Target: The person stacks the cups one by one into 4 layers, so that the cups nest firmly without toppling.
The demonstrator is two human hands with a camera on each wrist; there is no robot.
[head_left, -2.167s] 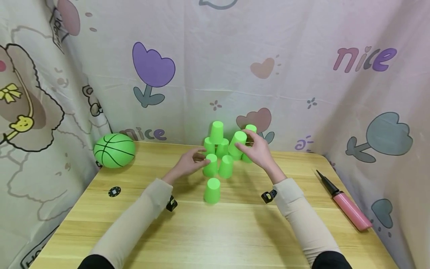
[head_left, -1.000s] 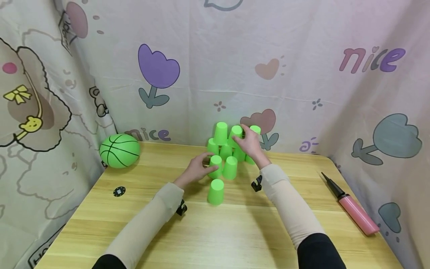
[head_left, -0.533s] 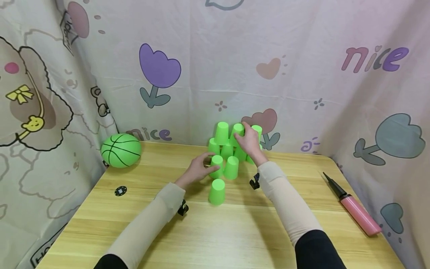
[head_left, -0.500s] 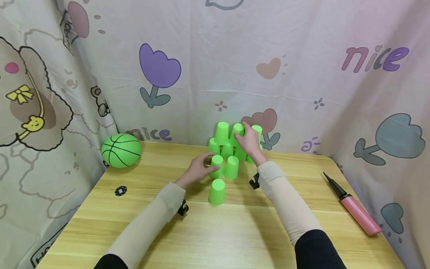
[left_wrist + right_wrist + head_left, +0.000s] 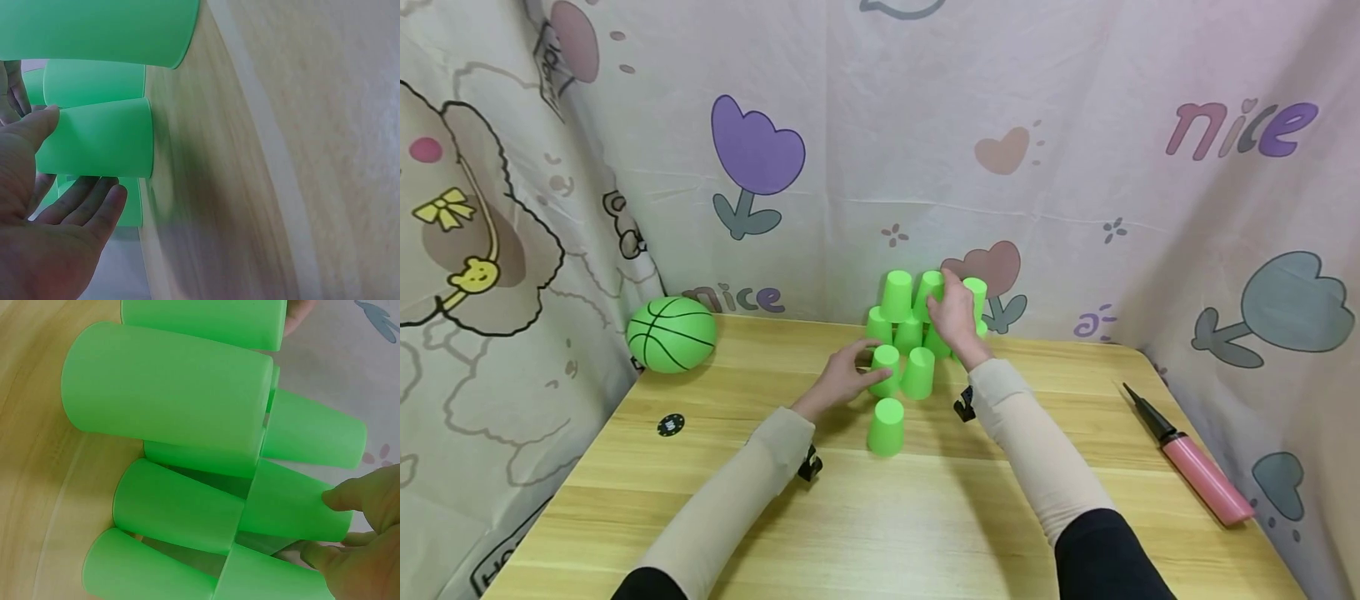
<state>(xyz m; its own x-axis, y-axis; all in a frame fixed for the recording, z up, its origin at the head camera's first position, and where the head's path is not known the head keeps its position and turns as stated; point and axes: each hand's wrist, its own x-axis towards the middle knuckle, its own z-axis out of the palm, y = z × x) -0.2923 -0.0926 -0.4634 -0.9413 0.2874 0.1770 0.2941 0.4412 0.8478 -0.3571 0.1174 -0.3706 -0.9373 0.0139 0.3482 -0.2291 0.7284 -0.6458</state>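
Observation:
Several green plastic cups (image 5: 910,335) stand upside down in a stack at the back of the wooden table (image 5: 887,517). One more cup (image 5: 886,427) stands alone in front. My left hand (image 5: 868,367) holds a front-row cup (image 5: 886,369) between thumb and fingers; the left wrist view shows the thumb on this cup (image 5: 100,147) and the fingers (image 5: 94,200) under it. My right hand (image 5: 938,302) grips an upper-row cup (image 5: 929,290) beside the top cup (image 5: 897,294). In the right wrist view its fingertips (image 5: 337,499) touch a cup (image 5: 294,515) in the stack.
A green basketball (image 5: 672,334) lies at the back left by the curtain. A black chip (image 5: 671,425) sits on the left of the table. A pink hand pump (image 5: 1195,467) lies along the right edge. Printed curtains close in the back and sides.
My right hand has carried its cup left and up into the upper row next to the top cup. The left hand has stayed on its front-row cup.

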